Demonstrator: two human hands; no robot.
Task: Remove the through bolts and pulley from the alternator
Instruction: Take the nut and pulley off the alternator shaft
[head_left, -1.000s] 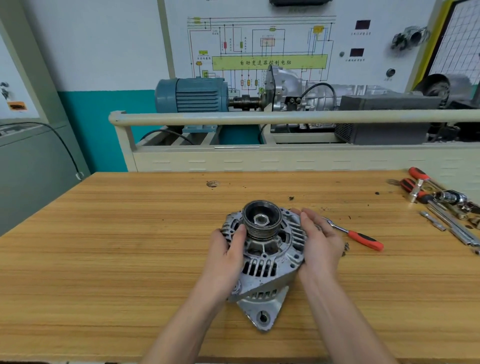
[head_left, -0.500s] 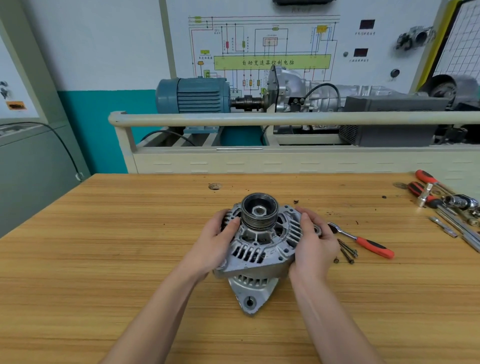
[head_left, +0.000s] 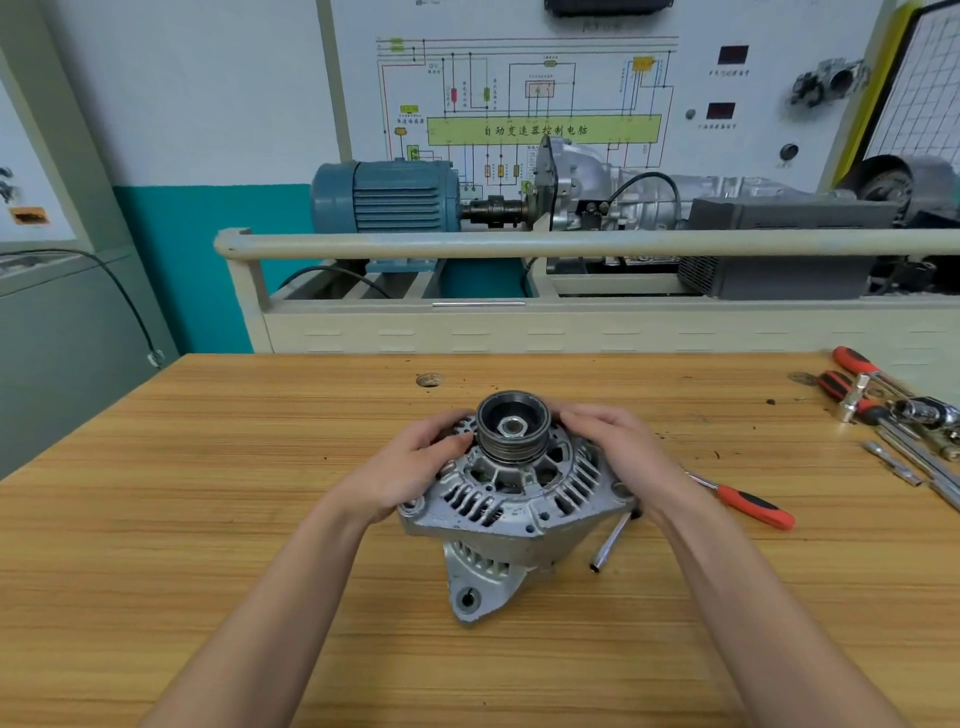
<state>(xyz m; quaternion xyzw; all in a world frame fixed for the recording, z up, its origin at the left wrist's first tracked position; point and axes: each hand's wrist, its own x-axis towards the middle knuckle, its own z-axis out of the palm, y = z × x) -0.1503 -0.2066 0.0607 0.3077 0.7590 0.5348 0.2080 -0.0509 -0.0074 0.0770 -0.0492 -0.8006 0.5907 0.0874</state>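
On bench (head_left: 208, 519): silver vented alternator (head_left: 511, 506), dark grooved pulley (head_left: 511, 428) up w/ nut; L hand (head_left: 415, 467), R hand (head_left: 618, 447) fingers curled round housing.

I see the alternator (head_left: 511, 506) at the tabletop's (head_left: 208, 519) middle, pulley (head_left: 511, 428) on top. A ratchet (head_left: 748, 504) lies to its right, more tools (head_left: 893, 415) at the far right edge.

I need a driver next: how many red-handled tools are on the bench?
3: one red-handled tool just right of the alternator; two red handles at the far right corner. More may lie past the frame edge.
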